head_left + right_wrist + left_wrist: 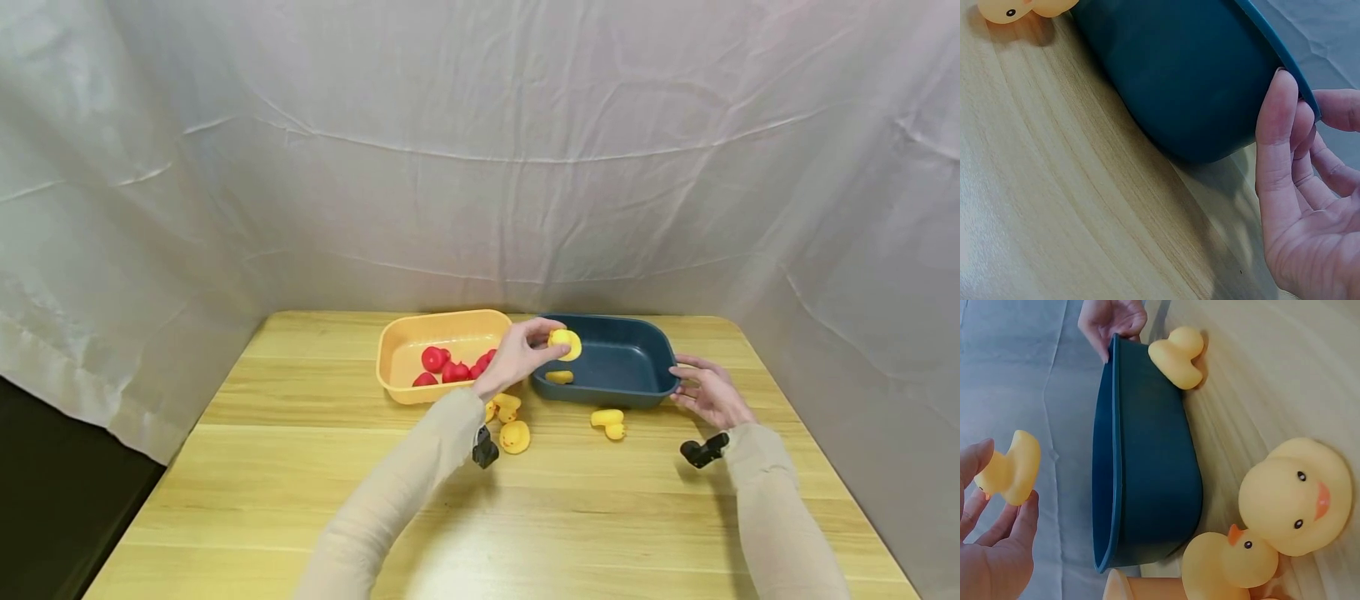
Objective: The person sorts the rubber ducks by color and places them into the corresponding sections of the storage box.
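Note:
In the head view my left hand [517,357] holds a yellow rubber duck [567,343] above the left end of a dark blue bin [600,397]. The left wrist view has this duck tipped on its side, pinched between thumb and fingers. My right hand [708,393] grips the bin's right end by the rim. Seen from the right wrist, its thumb [1277,119] lies against the outer wall and a finger reaches over the rim. Another yellow duck [559,377] lies inside the blue bin, at its left.
Left of the blue bin stands an orange bin [397,385] with several red, round, fruit-like pieces [454,372]. A rubber duck [514,437] and others lie on the wooden table before the bins. One more duck [608,422] lies in front of the blue bin. Pale cloth hangs behind.

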### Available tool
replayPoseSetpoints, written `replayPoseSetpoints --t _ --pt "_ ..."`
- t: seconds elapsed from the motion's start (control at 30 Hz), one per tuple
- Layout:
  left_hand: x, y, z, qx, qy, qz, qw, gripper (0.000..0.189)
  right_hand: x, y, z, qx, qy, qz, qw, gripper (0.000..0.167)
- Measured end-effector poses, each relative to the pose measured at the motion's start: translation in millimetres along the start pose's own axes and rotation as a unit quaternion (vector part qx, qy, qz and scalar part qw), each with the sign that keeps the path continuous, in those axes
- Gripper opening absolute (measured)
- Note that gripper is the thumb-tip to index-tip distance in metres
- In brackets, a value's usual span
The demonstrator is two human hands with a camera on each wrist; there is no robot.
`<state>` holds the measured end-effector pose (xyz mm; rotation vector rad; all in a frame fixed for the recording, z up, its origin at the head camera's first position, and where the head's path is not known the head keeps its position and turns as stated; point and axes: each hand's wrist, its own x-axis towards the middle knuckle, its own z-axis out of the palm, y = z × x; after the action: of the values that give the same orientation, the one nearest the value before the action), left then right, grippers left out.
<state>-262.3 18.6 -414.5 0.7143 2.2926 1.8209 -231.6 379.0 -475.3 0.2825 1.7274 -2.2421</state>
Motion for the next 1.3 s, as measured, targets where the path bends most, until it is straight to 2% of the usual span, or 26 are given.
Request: replayPoseSetpoints --t 0.3,0.67,0.9,1.3 --pt "14.3 -6.0 0.8 -0.014 0.032 -0.028 0.999 0.036 -1.0 -0.4 0.7 0.0 0.0 -0.003 1.0 0.02" --pt "28.4 -16.9 4.6 0.016 0.057 -0.045 0.9972 0.036 -2.0 -0.6 1.8 0.004 0.001 -0.003 1.0 0.02" --pt "34.3 -25.9 8.8 0.019 0.074 -0.057 0.9954 0.035 -2.5 -0.3 2.3 0.01 -0.004 -0.005 0.9999 0.022" --pt "37.3 -35.1 12.2 0.024 0.087 -0.059 0.9941 0.035 -3.9 -1.3 1.9 0.013 -0.004 -0.004 0.9999 0.023"
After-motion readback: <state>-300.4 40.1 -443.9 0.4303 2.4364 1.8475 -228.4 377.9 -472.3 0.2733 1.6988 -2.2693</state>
